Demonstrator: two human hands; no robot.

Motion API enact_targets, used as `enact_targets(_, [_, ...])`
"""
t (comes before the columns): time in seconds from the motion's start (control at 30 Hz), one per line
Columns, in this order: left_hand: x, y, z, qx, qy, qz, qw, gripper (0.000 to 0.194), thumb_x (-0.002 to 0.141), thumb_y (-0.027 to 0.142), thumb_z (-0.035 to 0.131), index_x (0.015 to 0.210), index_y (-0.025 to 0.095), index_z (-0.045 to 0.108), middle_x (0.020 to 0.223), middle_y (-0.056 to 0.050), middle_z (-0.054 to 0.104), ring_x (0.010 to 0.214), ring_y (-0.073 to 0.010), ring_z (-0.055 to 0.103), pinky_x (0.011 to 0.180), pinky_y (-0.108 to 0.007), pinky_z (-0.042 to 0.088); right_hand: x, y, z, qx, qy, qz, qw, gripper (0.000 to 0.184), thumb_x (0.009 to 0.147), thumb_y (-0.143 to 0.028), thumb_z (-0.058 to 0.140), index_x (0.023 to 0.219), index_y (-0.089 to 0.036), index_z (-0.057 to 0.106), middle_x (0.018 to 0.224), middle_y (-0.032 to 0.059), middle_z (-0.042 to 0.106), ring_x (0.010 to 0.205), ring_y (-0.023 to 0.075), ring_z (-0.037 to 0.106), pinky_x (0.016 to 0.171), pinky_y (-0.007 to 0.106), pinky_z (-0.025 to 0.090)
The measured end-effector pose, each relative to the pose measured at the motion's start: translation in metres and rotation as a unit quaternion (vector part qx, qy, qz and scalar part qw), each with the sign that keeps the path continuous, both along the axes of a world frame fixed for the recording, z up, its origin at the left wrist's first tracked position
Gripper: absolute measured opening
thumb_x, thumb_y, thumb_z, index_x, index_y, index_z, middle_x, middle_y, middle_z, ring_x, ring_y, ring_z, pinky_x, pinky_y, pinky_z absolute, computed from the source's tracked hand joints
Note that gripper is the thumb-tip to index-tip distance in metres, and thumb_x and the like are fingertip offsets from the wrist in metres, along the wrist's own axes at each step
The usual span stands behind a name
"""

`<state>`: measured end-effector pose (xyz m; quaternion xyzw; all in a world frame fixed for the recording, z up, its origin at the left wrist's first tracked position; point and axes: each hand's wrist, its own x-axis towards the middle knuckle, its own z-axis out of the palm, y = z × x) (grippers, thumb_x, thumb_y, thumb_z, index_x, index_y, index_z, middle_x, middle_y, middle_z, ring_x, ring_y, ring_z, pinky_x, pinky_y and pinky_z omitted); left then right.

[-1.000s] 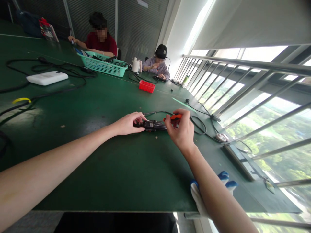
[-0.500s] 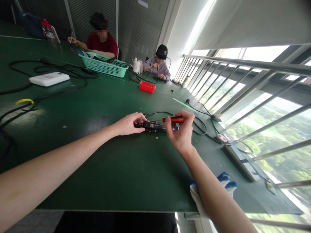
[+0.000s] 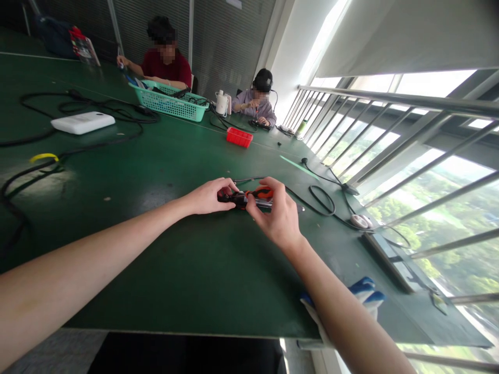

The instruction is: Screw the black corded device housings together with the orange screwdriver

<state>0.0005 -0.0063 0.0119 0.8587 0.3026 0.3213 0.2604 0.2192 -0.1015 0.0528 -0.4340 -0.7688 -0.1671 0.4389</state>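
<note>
My left hand (image 3: 208,198) is closed around the left end of a long, narrow black device (image 3: 239,200) lying on the green table. My right hand (image 3: 279,214) grips a screwdriver by its orange and black handle (image 3: 264,193), just above the device's body. The screwdriver's shaft and tip cannot be made out now. A metallic end of the device sticks out to the right, past my right hand. Behind both hands a thin black cable (image 3: 325,209) runs over the table and loops to the right.
A red tray (image 3: 239,137) sits beyond my hands, with a teal basket (image 3: 171,104) of tools behind it. A white box (image 3: 83,123) and black cords lie left. Gloves (image 3: 368,296) lie by my right forearm. Two people sit opposite; a railing (image 3: 374,98) lines the right.
My right hand has moved left along the device with the screwdriver, closer to my left hand. The screwdriver's shaft showed earlier. My left hand keeps its hold.
</note>
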Motion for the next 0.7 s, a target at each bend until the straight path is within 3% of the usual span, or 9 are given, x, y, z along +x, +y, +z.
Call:
enact_targets(0.1, [0.0, -0.001, 0.001, -0.01, -0.003, -0.002, 1.0, 0.037, 0.079, 0.039, 0.073, 0.113, 0.026, 0.064, 0.1, -0.002, 0.063, 0.092, -0.0206, 0.063, 0.08, -0.033, 0.05, 0.002, -0.001, 0.005, 0.018, -0.021, -0.015, 1.0, 0.021, 0.095, -0.033, 0.064, 0.112, -0.024, 0.057, 0.085, 0.0015, 0.07, 0.071, 0.0171, 0.066, 0.072, 0.031, 0.054])
enact_targets(0.27, [0.0, -0.002, 0.004, -0.012, 0.003, 0.0, 1.0, 0.039, 0.08, 0.041, 0.073, 0.115, 0.026, 0.064, 0.099, -0.002, 0.064, 0.091, -0.0204, 0.063, 0.081, -0.033, 0.05, 0.005, -0.001, 0.006, -0.025, 0.014, 0.001, 1.0, 0.03, 0.094, -0.035, 0.062, 0.119, -0.023, 0.051, 0.098, 0.0042, 0.07, 0.082, 0.0194, 0.069, 0.075, 0.032, 0.056])
enact_targets(0.5, [-0.001, -0.004, 0.006, -0.027, 0.013, 0.004, 1.0, 0.04, 0.081, 0.043, 0.073, 0.115, 0.025, 0.064, 0.102, -0.003, 0.064, 0.092, -0.0199, 0.062, 0.08, -0.033, 0.049, 0.028, 0.004, 0.019, 0.008, 0.134, -0.116, 0.984, 0.021, 0.092, -0.038, 0.059, 0.104, -0.023, 0.05, 0.074, -0.0029, 0.06, 0.055, 0.0146, 0.06, 0.056, 0.028, 0.048])
enact_targets(0.7, [-0.001, -0.003, 0.006, -0.023, 0.009, -0.001, 1.0, 0.039, 0.081, 0.042, 0.073, 0.115, 0.025, 0.063, 0.101, -0.003, 0.063, 0.09, -0.0194, 0.061, 0.079, -0.033, 0.049, 0.031, 0.01, 0.018, -0.014, 0.084, -0.126, 0.988, 0.019, 0.092, -0.037, 0.058, 0.103, -0.024, 0.05, 0.071, -0.0038, 0.062, 0.059, 0.0164, 0.063, 0.06, 0.029, 0.048])
